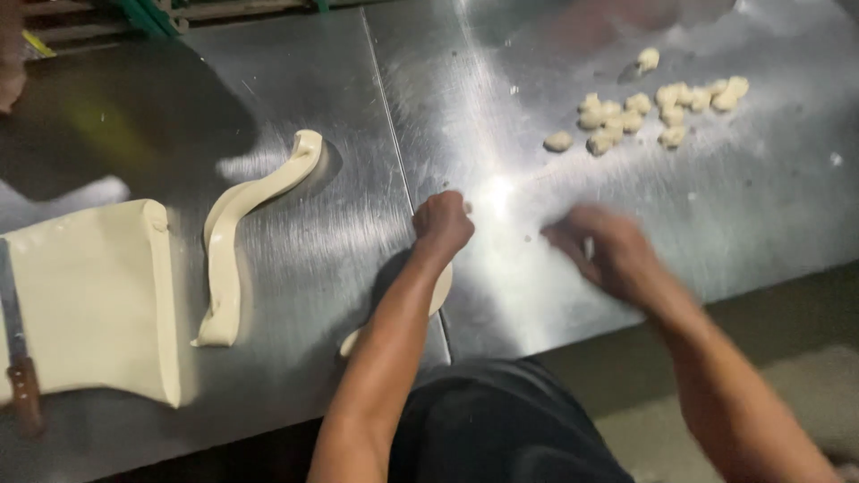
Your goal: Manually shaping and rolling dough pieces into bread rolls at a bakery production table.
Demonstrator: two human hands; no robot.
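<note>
Left hand point(441, 224) grips dough rope point(437, 295); right hand point(601, 250) blurred.

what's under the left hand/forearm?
A pale dough strip lies under the left hand, showing beside the wrist and again near the forearm. The stretch between is covered by the arm.

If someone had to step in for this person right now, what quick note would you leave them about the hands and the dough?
Left hand: closed in a fist over a dough strip that runs under the forearm.
Right hand: blurred, low over the steel table; whether it grips anything cannot be told.
Done: a cluster of small dough pieces lies at the far right.
Left: a long curved dough rope and a big dough slab lie uncut at left, with a knife at the slab's left edge.
</note>
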